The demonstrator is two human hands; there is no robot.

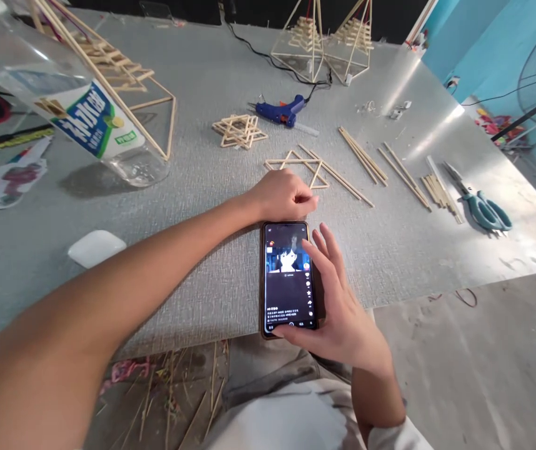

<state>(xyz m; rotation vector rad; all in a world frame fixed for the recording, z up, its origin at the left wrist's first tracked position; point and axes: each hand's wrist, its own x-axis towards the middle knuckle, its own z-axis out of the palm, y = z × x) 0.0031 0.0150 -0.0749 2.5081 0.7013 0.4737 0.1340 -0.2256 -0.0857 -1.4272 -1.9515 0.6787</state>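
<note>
My left hand [284, 194] is curled into a fist on the table, just above the top end of a smartphone [287, 287]. Nothing sticks out of this fist. Right behind it lies a flat star frame of thin wooden sticks [296, 161], partly covered by the hand. The smartphone lies at the table's near edge, its screen lit with a drawn picture and icons. My right hand [347, 312] touches it with fingers apart: the thumb lies across the lower screen and the index finger reaches the upper right edge.
A glue gun [281, 112] and a stacked stick star [240, 131] lie farther back. Loose sticks [362, 156] and scissors [481, 203] are to the right. A plastic bottle [104, 122], a stick pyramid [171, 128] and a white case [95, 247] stand left. More stick frames [312, 47] stand behind.
</note>
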